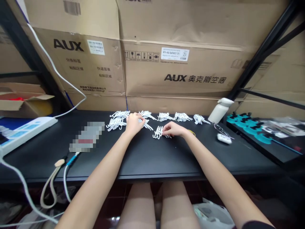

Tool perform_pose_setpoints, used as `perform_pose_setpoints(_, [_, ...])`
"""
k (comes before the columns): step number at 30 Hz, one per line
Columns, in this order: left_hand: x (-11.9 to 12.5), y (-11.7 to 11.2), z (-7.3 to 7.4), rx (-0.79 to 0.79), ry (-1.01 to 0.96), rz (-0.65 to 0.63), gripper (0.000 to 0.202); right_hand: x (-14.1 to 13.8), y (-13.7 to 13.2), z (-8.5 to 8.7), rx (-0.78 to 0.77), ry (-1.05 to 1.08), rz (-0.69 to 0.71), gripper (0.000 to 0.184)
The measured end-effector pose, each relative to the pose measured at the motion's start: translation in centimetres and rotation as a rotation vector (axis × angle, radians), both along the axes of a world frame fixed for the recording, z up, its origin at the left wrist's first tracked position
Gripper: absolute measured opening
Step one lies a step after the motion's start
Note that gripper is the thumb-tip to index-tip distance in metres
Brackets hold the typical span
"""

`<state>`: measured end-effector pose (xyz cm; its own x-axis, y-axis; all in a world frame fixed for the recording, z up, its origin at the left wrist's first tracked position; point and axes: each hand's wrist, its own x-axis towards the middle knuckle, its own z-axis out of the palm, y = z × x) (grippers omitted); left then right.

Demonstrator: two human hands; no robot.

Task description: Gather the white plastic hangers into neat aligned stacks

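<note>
My left hand (pixel 135 123) reaches over the piles of white hooks at the back of the table, fingers bent and closed at the pile beneath it. Hooks (pixel 148 124) stick out to the right of its fingertips, and more hooks (pixel 115 123) lie bunched to its left. My right hand (pixel 175 129) pinches at a small row of white hooks (pixel 157 132) nearer the front, their curved ends pointing left. The fingers partly hide the straight ends of this row. Further bunches of hooks (pixel 165 116), (pixel 183 116) lie behind my right hand.
A tied-looking hook bunch (pixel 200 119), a white bottle (pixel 220 110) and a white case (pixel 224 138) are at right, near teal parts (pixel 249 125). At left are a blurred phone-like object (pixel 88 136), a cable (pixel 69 165) and a power strip (pixel 33 128). Cardboard boxes (pixel 147 73) stand behind.
</note>
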<state>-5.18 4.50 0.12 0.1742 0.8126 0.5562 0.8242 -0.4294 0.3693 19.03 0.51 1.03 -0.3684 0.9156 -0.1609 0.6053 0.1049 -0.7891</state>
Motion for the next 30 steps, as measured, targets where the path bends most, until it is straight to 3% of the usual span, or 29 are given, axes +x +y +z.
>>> perform_pose_setpoints(10, [-0.1, -0.2, -0.7, 0.07, 0.126, -0.146, 0.007, 0.4, 0.2, 0.1, 0.035, -0.031, -0.02, 0.016])
perform_pose_setpoints(21, [0.0, -0.2, -1.0, 0.042, 0.181, -0.137, 0.003, 0.4, 0.3, 0.1, 0.064, -0.038, 0.032, 0.015])
perform_pose_setpoints(25, [-0.1, -0.1, -1.2, 0.049, 0.18, -0.144, 0.006, 0.5, 0.6, -0.1, 0.219, 0.019, 0.004, 0.015])
perform_pose_setpoints(30, [-0.1, 0.1, -1.4, 0.046, 0.187, -0.136, 0.007, 0.3, 1.2, -0.2, 0.589, 0.173, -0.321, 0.022])
